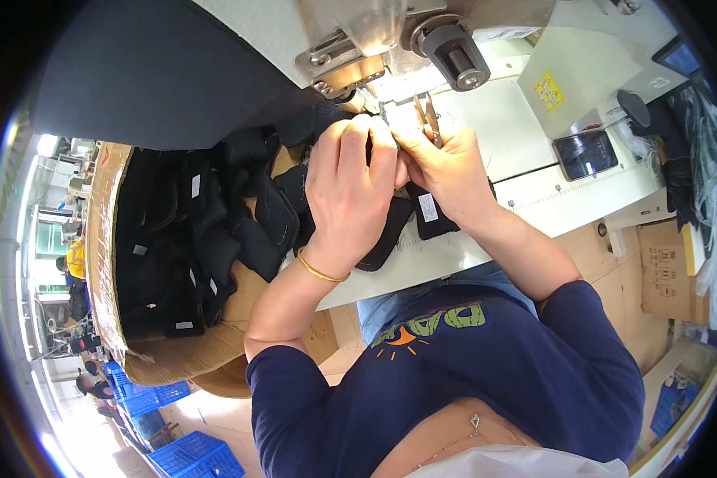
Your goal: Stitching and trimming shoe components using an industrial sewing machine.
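Note:
Both my hands meet just in front of the sewing machine head (350, 76), close to its needle area. My left hand (346, 179), with a gold bangle at the wrist, has its fingers bent down on a black fabric piece (389, 235); the fingertips are partly hidden. Thread snips (428, 119) stick out of my right hand (454, 171), blades pointing away from me. The thumb and forefinger of that hand pinch close to the left fingertips, and what lies between them is too small to make out. Below the right hand hangs black fabric with a white label (429, 207).
At left, a large cardboard box (103, 263) holds many black fabric pieces (175, 231), some spilling toward the machine table (486, 207). A phone (585, 154) lies on the right of the table. Blue crates (195, 458) stand on the floor at lower left.

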Demonstrator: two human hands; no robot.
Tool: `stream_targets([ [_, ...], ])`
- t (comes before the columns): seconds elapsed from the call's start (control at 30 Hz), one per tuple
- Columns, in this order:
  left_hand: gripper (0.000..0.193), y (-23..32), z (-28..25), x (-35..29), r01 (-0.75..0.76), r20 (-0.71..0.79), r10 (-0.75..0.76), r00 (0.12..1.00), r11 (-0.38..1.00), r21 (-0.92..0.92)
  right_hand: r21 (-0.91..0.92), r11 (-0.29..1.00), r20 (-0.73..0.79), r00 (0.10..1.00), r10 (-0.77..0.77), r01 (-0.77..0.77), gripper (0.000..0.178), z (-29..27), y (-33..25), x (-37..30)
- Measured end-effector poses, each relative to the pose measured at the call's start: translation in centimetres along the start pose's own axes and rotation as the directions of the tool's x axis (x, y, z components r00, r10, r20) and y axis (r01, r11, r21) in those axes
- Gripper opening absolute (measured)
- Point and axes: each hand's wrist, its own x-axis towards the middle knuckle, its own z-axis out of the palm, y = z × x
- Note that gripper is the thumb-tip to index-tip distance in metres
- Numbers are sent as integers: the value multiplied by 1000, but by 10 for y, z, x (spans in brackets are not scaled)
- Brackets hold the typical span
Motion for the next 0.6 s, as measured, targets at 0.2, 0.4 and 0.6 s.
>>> stream_targets([
  [0.2,30,-1,2,0,13,11,-13,1000,1000,0,36,999,-9,1000,-2,2,31,1,1,1],
  [0.4,34,-4,1,-13,26,-69,-23,997,999,46,-43,999,95,995,-15,19,35,-8,8,-4],
  [0.6,31,-11,8,-17,60,-107,-51,993,995,83,89,996,139,989,-40,27,34,-12,12,-14],
])
